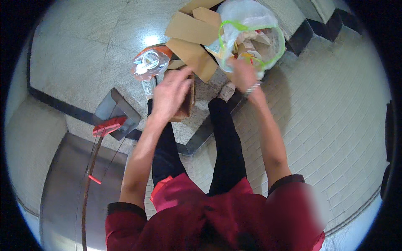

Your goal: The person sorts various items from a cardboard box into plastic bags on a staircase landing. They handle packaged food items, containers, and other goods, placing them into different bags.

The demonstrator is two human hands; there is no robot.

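My left hand (172,91), slightly blurred, hovers over a small brown cardboard box (188,102) with its fingers apart; I see nothing in it. The hand hides much of that box. My right hand (243,74), with a metal band at its wrist, is at the near edge of a translucent white plastic bag (251,15) with a green drawstring. Its blurred fingers hide whether they grip the bag. Inside the bag lie a paper cup (248,54) and crumpled packaging. An open cardboard carton (193,28) with spread flaps stands left of the bag.
An orange and clear plastic bag (150,62) with white items sits left of the carton. Farther left are a grey dustpan (116,108) and a red broom (110,125) with a long handle. A dark-edged step (201,136) borders the tiled floor (326,125).
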